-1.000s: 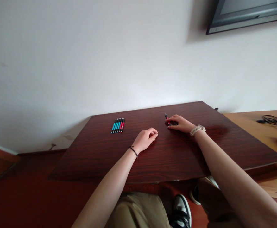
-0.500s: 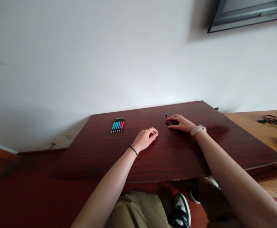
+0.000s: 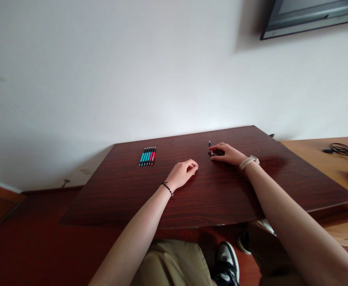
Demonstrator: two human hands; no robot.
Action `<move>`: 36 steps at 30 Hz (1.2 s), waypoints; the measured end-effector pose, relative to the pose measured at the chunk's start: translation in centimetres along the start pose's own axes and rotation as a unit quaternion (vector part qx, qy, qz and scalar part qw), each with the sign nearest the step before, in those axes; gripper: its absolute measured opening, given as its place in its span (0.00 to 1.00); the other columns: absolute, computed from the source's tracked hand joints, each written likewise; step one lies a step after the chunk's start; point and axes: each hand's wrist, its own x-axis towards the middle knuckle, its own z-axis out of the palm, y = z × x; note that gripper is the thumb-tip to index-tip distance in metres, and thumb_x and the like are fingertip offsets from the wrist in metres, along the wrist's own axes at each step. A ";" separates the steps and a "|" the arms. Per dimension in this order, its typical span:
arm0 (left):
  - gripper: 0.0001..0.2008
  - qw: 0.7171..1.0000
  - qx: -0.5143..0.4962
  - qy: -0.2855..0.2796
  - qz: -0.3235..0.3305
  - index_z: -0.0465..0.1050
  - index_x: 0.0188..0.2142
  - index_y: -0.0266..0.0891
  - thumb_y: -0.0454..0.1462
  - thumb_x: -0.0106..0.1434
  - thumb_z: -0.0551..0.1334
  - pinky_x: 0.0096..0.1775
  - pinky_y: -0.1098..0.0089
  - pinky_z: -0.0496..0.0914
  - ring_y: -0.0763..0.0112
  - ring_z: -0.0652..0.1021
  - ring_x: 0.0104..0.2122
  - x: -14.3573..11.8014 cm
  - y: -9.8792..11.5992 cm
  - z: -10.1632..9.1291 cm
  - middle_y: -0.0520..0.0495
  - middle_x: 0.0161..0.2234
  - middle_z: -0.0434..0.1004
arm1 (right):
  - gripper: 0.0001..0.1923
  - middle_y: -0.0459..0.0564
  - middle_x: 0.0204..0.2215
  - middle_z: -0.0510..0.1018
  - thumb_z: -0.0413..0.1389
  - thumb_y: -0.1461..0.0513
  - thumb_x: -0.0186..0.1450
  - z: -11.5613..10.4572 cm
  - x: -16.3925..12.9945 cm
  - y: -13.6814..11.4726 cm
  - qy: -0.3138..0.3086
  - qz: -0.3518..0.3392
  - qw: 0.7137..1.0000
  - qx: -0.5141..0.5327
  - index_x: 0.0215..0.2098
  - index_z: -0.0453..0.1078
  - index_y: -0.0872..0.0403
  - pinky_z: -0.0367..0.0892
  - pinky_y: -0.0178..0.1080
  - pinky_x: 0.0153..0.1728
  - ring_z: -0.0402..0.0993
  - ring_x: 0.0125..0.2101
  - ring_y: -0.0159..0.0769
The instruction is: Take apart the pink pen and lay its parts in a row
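Note:
My right hand (image 3: 224, 153), a light watch on its wrist, rests on the dark wooden table (image 3: 126, 194). Thumb and fingers pinch a black and red pen (image 3: 210, 144) that points toward the wall; its lower part is partly covered by the fingers. Left of it, my left hand (image 3: 182, 174) lies on the tabletop with its fingers loosely curled in, and nothing shows in them. Farther left, several pens (image 3: 147, 156) lie side by side in a neat row: turquoise and black ones on the left, red and black ones at the right end.
A pale wall (image 3: 162, 71) stands right behind the table. On the right, a lighter wooden desk (image 3: 305, 153) carries a coiled black cable (image 3: 342, 149). A screen (image 3: 313, 22) hangs at the upper right. My legs and shoes (image 3: 226, 262) are below the front edge.
The pen in my right hand has turned slightly between the fingers, and less of its red part shows. My left hand and the row of pens have stayed in place.

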 end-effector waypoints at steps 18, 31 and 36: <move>0.10 1.000 -0.005 0.001 0.001 0.78 0.44 0.44 0.43 0.74 0.60 0.41 0.71 0.71 0.68 0.82 0.32 0.0 0.0 0.0 0.51 0.35 0.85 | 0.33 0.56 0.56 0.78 0.68 0.47 0.63 -0.1 0.0 0.1 0.004 -0.002 1.000 -0.007 0.64 0.75 0.47 0.66 0.57 0.66 0.74 0.58 0.54; 0.10 1.000 -0.003 0.008 0.009 0.79 0.43 0.44 0.43 0.74 0.60 0.39 0.71 0.70 0.69 0.81 0.31 0.0 0.2 -0.1 0.51 0.33 0.84 | 0.35 0.57 0.54 0.80 0.68 0.46 0.62 0.0 -0.1 -0.6 0.031 0.009 0.999 0.042 0.63 0.73 0.49 0.70 0.57 0.63 0.78 0.54 0.53; 0.11 0.997 0.028 0.075 0.011 0.80 0.42 0.43 0.42 0.75 0.59 0.39 0.72 0.69 0.69 0.80 0.31 0.1 -0.2 -0.6 0.51 0.30 0.82 | 0.24 0.57 0.50 0.83 0.59 0.45 0.70 0.1 -0.2 -2.0 0.118 0.053 0.985 0.113 0.56 0.75 0.51 0.76 0.51 0.55 0.81 0.49 0.48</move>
